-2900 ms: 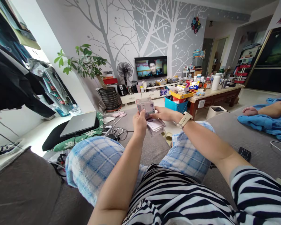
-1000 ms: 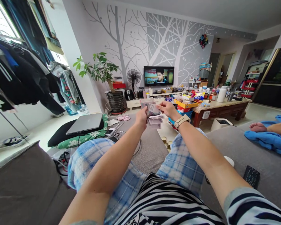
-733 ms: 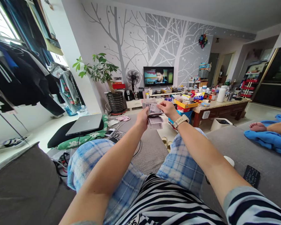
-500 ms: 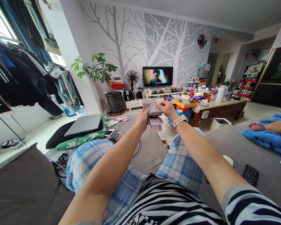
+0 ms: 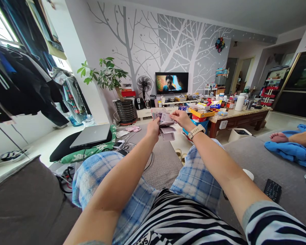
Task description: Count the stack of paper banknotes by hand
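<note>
Out in front of me, above the edge of the grey sofa (image 5: 160,163), a stack of printed paper notes (image 5: 165,119) is held between both hands. My left hand (image 5: 153,128) is closed round the left side of the stack, thumb on top. The fingers of my right hand (image 5: 180,118) pinch the stack's right side; a beige watch (image 5: 196,131) is on that wrist. Below the stack, a couple of loose-looking notes (image 5: 167,136) hang out at an angle. Fine print on the notes is too small to read.
A closed laptop (image 5: 91,136) lies on cushions at the left, with cables beside it. A cluttered table (image 5: 239,117) stands at the right front. On the right are a black remote (image 5: 272,190) and another person's bare foot (image 5: 279,137). Slippers (image 5: 178,153) lie on the floor.
My left hand has shifted slightly left with the stack, and the hanging notes have moved left and a little up. My right hand has hardly moved.
</note>
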The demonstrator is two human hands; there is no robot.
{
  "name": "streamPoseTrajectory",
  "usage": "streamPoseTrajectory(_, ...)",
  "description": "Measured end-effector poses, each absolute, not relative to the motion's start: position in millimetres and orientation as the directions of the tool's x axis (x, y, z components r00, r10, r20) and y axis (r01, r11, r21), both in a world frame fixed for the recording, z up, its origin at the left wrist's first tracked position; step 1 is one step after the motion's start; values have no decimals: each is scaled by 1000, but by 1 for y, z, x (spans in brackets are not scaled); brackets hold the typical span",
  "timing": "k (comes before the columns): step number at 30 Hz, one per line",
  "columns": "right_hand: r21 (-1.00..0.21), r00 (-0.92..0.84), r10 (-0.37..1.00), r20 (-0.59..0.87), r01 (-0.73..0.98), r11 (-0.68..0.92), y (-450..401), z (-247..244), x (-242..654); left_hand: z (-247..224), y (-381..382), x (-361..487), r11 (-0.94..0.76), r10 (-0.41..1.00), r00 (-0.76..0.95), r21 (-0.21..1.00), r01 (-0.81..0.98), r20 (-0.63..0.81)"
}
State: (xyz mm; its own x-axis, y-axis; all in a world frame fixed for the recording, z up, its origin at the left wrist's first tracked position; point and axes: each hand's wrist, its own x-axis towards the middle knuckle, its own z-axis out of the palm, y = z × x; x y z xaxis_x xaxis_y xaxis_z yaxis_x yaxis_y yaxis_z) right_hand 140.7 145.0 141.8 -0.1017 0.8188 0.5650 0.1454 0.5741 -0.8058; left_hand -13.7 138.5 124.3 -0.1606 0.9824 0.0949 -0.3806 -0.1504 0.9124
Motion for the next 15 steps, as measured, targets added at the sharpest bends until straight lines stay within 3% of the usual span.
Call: streamPoseTrajectory(15,-828,-130,836,533,121,547,143,144,142,130,131,-13,-135,985,-152,916,-377,82)
